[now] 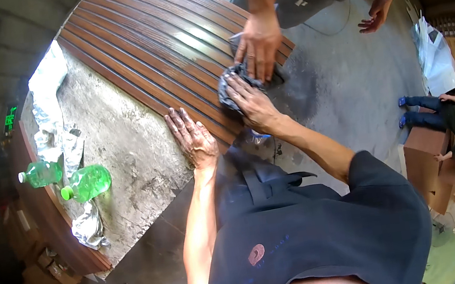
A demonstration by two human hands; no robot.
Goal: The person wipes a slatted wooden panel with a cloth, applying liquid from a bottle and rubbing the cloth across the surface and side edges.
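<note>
A brown slatted wood panel [159, 40] with dark grooves lies slantwise before me, a glossy patch shining near its middle. My left hand [197, 143] rests flat at the panel's near left edge, its smudged fingers stretched out and holding nothing. With my right hand [254, 104] I press a crumpled dark grey rag [224, 92] onto the panel's near right end; the fingers partly hide it. Just beyond, a co-worker's hand [260, 40] reaches down beside my right fingers. Whether it touches the same rag, I cannot tell.
Left of the panel, two green bottles [91, 183] lie on a worn pale surface [130, 156], beside crumpled silvery wrapping [51, 103]. The co-worker's other hand [378, 13] hangs at the upper right. Farther right, another person [453, 117] is by brown boxes [426, 150], near white plastic sheeting [435, 58].
</note>
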